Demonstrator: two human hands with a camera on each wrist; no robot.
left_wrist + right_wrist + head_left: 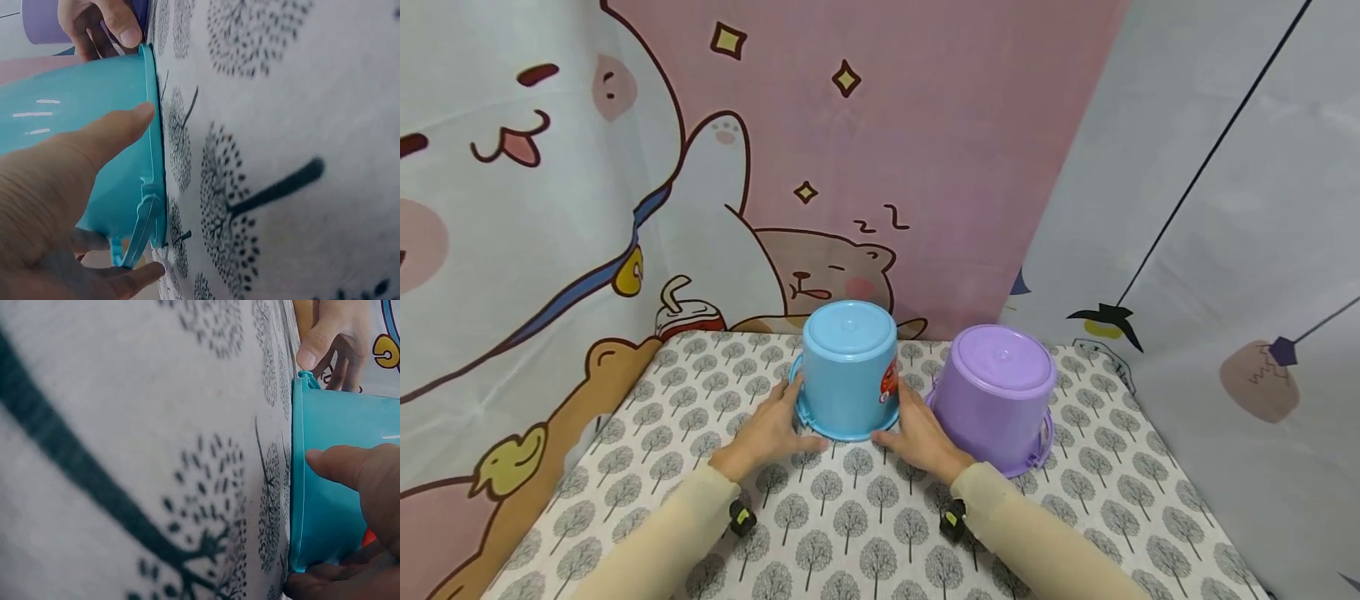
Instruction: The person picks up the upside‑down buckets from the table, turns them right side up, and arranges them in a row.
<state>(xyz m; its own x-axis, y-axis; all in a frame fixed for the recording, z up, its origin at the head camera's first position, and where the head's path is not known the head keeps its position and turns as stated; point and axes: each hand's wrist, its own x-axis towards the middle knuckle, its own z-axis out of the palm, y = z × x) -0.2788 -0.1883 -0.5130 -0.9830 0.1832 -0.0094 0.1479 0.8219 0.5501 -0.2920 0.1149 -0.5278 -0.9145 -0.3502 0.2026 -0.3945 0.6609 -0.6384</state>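
A light blue bucket [848,379] stands upside down on the tree-print cloth, base up, with a red sticker [889,382] on its right side. My left hand [775,429] is at its left side, thumb [122,128] stretched out in front of the wall and fingers by the folded handle [140,231]. On the opposite side is my right hand [921,433], its thumb [340,462] extended across the front near the rim and its fingers along the side wall. The bucket's rim [299,487] lies down at the cloth.
An upside-down purple bucket [996,400] stands just right of my right hand, its handle [1043,442] hanging at the rim. Behind the table [850,525] hangs a cartoon-printed curtain [955,150], with more printed fabric along both sides.
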